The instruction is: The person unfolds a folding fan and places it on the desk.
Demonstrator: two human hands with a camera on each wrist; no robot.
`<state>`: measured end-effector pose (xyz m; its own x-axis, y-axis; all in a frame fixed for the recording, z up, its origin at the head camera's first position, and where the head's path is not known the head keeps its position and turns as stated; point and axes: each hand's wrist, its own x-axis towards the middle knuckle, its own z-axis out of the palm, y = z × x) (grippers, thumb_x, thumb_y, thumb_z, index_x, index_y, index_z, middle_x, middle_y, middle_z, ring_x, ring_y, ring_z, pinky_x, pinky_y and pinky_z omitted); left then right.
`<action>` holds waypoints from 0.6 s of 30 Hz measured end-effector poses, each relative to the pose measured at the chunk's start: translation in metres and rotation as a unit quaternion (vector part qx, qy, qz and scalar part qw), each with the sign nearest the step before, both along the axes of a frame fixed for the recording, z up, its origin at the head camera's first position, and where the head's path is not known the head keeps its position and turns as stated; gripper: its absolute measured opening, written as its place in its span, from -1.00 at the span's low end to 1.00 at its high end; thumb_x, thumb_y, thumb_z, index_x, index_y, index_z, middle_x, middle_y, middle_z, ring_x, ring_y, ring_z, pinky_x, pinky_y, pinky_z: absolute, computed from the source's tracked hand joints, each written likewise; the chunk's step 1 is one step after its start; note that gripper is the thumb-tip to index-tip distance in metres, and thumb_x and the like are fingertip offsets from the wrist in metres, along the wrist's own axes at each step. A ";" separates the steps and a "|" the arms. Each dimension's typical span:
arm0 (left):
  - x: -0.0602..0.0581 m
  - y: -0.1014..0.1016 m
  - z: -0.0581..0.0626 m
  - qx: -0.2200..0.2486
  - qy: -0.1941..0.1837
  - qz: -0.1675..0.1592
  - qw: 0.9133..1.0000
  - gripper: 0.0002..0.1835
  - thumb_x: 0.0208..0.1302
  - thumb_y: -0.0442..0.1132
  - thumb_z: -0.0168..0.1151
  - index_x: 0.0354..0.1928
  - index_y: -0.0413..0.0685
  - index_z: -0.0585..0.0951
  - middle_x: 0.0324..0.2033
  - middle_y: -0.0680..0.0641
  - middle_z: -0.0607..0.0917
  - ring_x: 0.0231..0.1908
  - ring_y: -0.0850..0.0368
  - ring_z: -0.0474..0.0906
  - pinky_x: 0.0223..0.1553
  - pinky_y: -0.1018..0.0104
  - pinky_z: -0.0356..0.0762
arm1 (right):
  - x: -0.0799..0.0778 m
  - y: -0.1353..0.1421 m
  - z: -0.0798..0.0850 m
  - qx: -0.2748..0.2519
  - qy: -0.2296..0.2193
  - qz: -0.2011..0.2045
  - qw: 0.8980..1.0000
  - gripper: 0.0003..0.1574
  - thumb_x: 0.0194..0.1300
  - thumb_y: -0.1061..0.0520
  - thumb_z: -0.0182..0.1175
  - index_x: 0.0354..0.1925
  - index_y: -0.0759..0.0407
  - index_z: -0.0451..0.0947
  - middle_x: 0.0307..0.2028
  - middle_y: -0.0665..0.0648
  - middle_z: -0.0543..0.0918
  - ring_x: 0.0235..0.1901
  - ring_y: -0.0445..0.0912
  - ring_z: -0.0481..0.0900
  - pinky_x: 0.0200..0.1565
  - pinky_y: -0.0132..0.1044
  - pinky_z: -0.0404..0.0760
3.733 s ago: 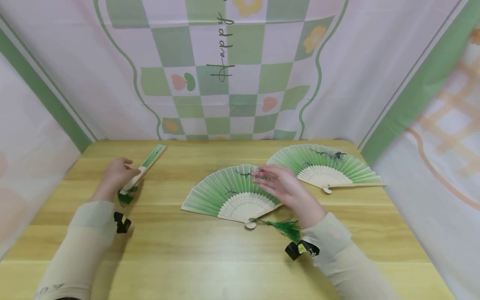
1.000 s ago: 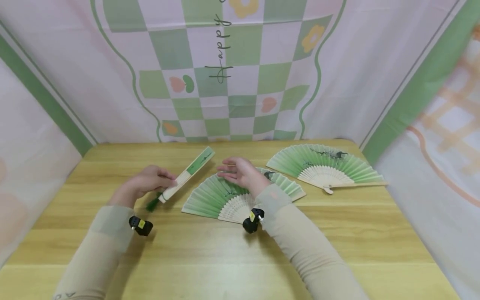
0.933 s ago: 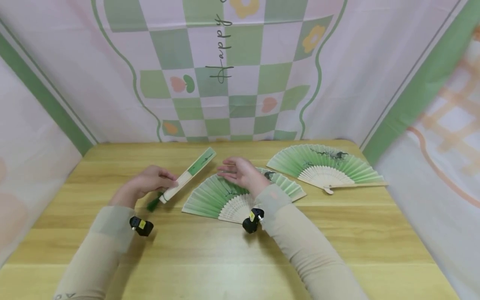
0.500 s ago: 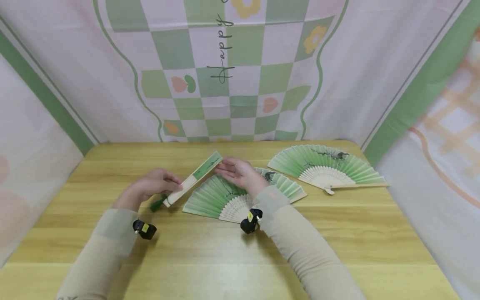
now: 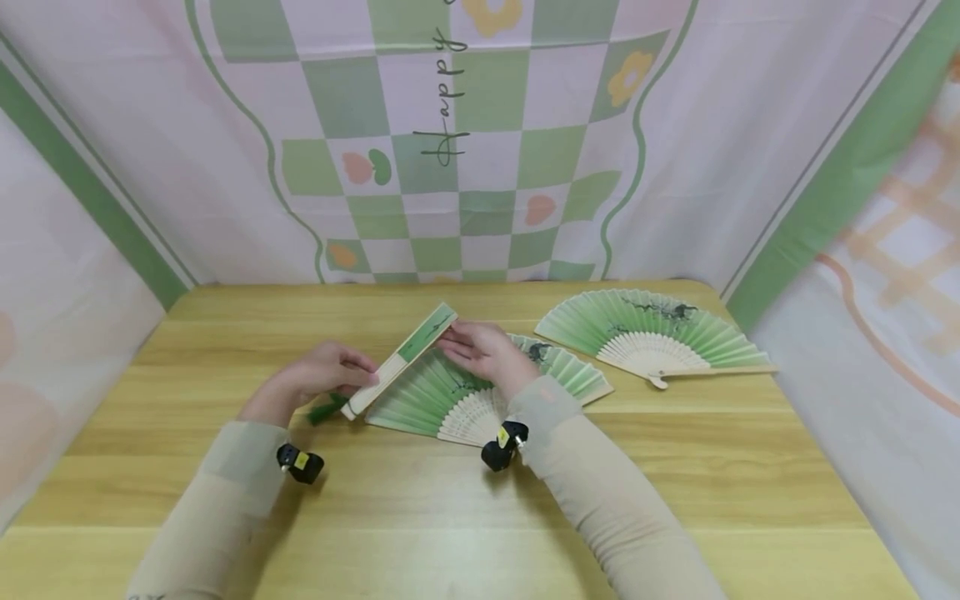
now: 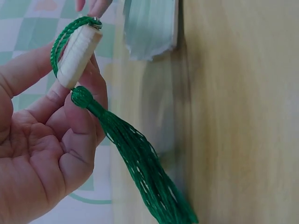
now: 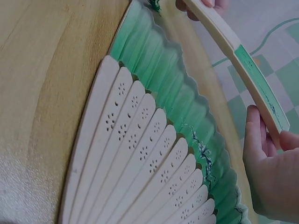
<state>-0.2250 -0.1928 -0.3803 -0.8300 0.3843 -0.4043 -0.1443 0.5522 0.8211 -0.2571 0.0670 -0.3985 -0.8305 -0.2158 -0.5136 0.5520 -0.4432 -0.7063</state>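
Steadying the folded fan [image 5: 395, 364] above the table [image 5: 427, 533] seems underway: left hand [image 5: 321, 372] pinches its tasselled end, right hand [image 5: 487, 353] its tip; spreading it would call for parting its sides.

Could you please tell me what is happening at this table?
A person's left hand holds a folded fan near its tasselled end, tilted above the table. The right hand is at its other end; I cannot tell whether it grips. The nearer open fan lies beneath the right hand, the farther open fan to the right.
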 end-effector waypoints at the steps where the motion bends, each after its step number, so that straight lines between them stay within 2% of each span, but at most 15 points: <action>1: 0.000 0.001 0.000 0.000 -0.001 -0.001 1.000 -0.60 0.34 -0.22 0.29 0.08 -0.38 0.58 -0.16 -0.12 0.68 -0.28 0.16 0.58 -0.17 0.32 0.62 | 0.000 0.000 0.000 0.000 -0.004 -0.007 1.000 -0.52 0.51 0.26 0.00 0.34 0.33 0.33 0.11 0.28 0.59 0.37 0.13 0.41 0.39 -0.15 0.41; 4: 0.000 0.005 -0.001 -0.001 -0.004 -0.004 1.000 -0.60 0.34 -0.20 0.29 0.08 -0.37 0.58 -0.15 -0.13 0.68 -0.26 0.16 0.60 -0.15 0.31 0.63 | 0.001 0.002 0.003 -0.009 -0.010 -0.020 1.000 -0.57 0.49 0.28 0.02 0.27 0.34 0.38 -0.12 0.20 0.61 0.36 0.14 0.41 0.38 -0.15 0.42; 6: 0.000 0.007 -0.002 -0.004 -0.005 -0.005 1.000 -0.60 0.34 -0.19 0.30 0.08 -0.35 0.59 -0.15 -0.12 0.68 -0.26 0.15 0.60 -0.14 0.30 0.64 | 0.002 0.003 0.005 -0.016 -0.010 -0.024 1.000 -0.64 0.49 0.28 0.02 0.19 0.33 0.42 -0.19 0.18 0.59 0.36 0.15 0.40 0.38 -0.15 0.42; 11: 0.004 0.016 -0.002 -0.002 -0.007 -0.012 1.000 -0.60 0.34 -0.17 0.30 0.07 -0.33 0.60 -0.18 -0.11 0.68 -0.27 0.15 0.59 -0.16 0.29 0.63 | 0.005 0.008 0.007 -0.035 -0.011 -0.036 0.999 -0.86 0.49 0.27 0.02 -0.05 0.28 0.47 -0.17 0.19 0.55 0.26 0.11 0.45 0.39 -0.15 0.40; 18: 0.009 0.029 -0.002 0.015 -0.018 -0.024 0.999 -0.63 0.36 -0.19 0.28 0.06 -0.34 0.61 -0.24 -0.09 0.70 -0.31 0.15 0.58 -0.22 0.30 0.62 | 0.013 0.017 0.005 -0.052 -0.007 -0.050 0.997 -0.91 0.50 0.24 0.02 -0.08 0.23 0.43 -0.11 0.17 0.52 0.12 0.04 0.48 0.40 -0.15 0.39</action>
<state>-0.2159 -0.1637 -0.3818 -0.7959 0.4355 -0.4206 -0.1476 0.5341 0.8324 -0.2441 0.0839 -0.3931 -0.8430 -0.1847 -0.5053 0.5115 -0.5664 -0.6462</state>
